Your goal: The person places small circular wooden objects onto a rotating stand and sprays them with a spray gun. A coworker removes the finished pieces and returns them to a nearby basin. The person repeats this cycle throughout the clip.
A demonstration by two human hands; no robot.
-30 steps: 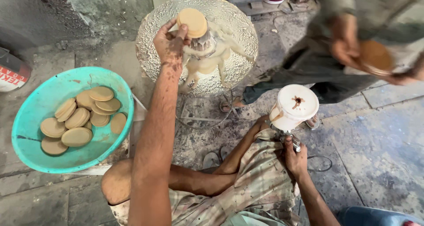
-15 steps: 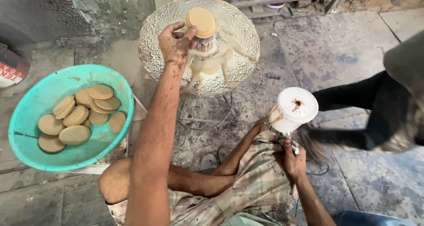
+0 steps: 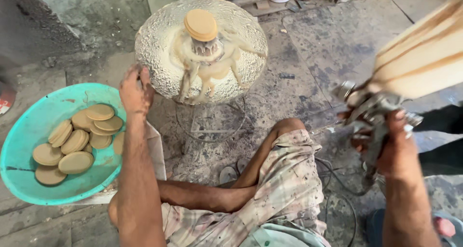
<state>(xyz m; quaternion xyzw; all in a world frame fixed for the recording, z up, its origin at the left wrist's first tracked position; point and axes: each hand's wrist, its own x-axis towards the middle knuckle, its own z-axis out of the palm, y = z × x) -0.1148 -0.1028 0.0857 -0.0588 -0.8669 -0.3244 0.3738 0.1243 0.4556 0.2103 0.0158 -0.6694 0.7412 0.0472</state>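
Note:
A tan round disc (image 3: 200, 24) sits on the small post at the middle of a paint-crusted round stand (image 3: 159, 44). My left hand (image 3: 135, 89) rests on the stand's left rim, fingers curled on its edge and holding nothing else. My right hand (image 3: 393, 145) is raised at the right and grips a metal spray gun (image 3: 369, 113), whose pale cup blurs across the upper right corner. The gun's nozzle end points left, towards the stand.
A turquoise basin (image 3: 29, 136) at the left holds several tan discs (image 3: 77, 141). My bent legs in paint-stained shorts (image 3: 284, 189) lie below the stand. A hose (image 3: 337, 179) trails on the stained concrete floor. Another person's dark clothing (image 3: 443, 136) shows at the right edge.
My left hand let go of the disc on the post and dropped to the stand's left rim. My right hand lifted the spray gun up from beside my knee. The other person moved right.

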